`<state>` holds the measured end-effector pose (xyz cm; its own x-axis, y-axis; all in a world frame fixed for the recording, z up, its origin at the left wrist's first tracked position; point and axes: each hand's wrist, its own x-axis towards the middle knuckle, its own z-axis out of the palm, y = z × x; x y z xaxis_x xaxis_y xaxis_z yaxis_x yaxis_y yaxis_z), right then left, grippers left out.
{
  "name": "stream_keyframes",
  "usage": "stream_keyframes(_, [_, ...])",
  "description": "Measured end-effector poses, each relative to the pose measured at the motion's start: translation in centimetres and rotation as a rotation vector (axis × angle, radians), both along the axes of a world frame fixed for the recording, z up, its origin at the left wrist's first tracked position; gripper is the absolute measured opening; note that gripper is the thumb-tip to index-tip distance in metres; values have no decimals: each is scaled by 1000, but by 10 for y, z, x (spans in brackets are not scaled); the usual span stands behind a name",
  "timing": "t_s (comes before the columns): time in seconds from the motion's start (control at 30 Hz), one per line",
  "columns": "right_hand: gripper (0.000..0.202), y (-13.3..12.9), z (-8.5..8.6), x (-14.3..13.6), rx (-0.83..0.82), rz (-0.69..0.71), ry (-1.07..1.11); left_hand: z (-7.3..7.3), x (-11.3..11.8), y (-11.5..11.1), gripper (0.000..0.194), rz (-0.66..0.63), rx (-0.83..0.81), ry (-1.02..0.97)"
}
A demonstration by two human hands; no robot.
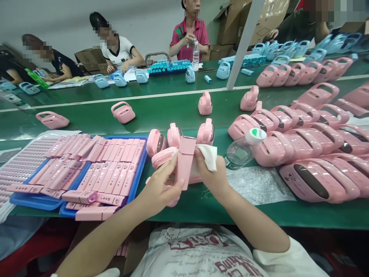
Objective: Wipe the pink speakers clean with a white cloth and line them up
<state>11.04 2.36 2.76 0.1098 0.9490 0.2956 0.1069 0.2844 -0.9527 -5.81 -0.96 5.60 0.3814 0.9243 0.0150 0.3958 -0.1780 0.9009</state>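
Note:
My left hand [161, 184] grips a pink rectangular stick [186, 159] between thumb and fingers, holding it nearly upright with its plain face towards me. A seam crosses the stick near its top. In my right hand [213, 175] is a folded white cloth [210, 156], close beside the stick's right edge; whether the cloth touches it I cannot tell. Behind and below my hands stand several pink handled speakers [157, 142], partly hidden by my fingers. To the left, blue trays [141, 161] hold many similar pink sticks [115, 177], some showing rows of buttons.
A clear bottle [239, 152] with a white-and-green cap leans right of my hands, by a plastic sheet [256, 186]. Rows of pink speakers [317, 177] fill the right side. Pink speakers sit along the green belt [161, 109]. Across it, several people work among light-blue speakers [223, 70].

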Motion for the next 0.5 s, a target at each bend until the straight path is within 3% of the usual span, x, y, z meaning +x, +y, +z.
stream_keyframes(0.07, [30,0,2,2,47,-2,-64,-3,-1,-1,63,-6,-85,-117])
stream_keyframes(0.23, [29,2,2,11,-45,-85,-38,-1,-2,-1,59,-41,-194,-301])
stream_keyframes(0.37, [34,5,-4,23,-75,-177,14,-1,-7,4,60,-43,-189,-339])
stream_keyframes(0.5, [38,7,-6,35,-112,-178,107,3,-13,14,64,-6,-215,-339])
